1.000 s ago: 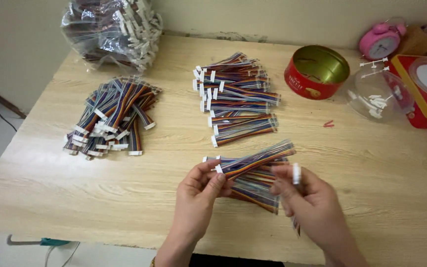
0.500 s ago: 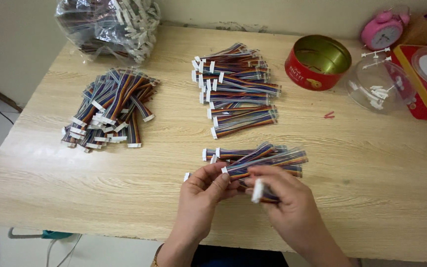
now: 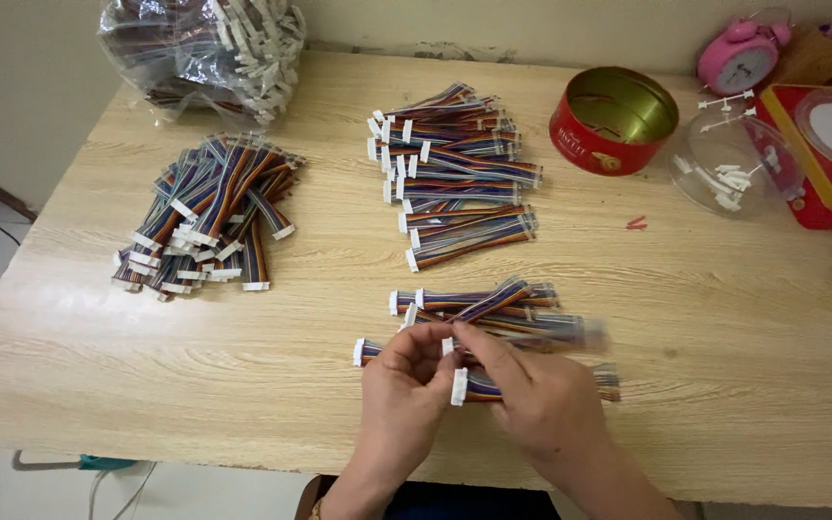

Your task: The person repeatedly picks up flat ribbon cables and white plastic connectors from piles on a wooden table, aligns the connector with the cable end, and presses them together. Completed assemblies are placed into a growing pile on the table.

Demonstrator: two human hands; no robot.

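The hands have come down: a second ago they held a cable bundle lifted off the worktop (image 3: 743,318), tilted with its far end up to the right; now the bundle (image 3: 522,332) lies low, almost flat over the loose cables (image 3: 479,300) just beyond the grip. That suggests the bundle is being squared up or laid with the others rather than carried anywhere.

The left hand (image 3: 406,385) pinches the bundle's near end between thumb and fingertips, narrow, closed on the white connectors (image 3: 448,345). The right hand (image 3: 532,390) closes on the same end from the other side, forefinger pressed along the top; a white connector (image 3: 458,385) shows just under both hands, and I cannot tell whether it belongs to the held bundle or to a cable lying beneath.

The bundle's long axis runs left to right across the view, connectors at the grip, the free end pointing away to the right and blurred with motion.

Beyond the grip lie the stacked bundles (image 3: 455,173); far left of it a loose heap (image 3: 204,217); far right and beyond, a red tin (image 3: 613,120).
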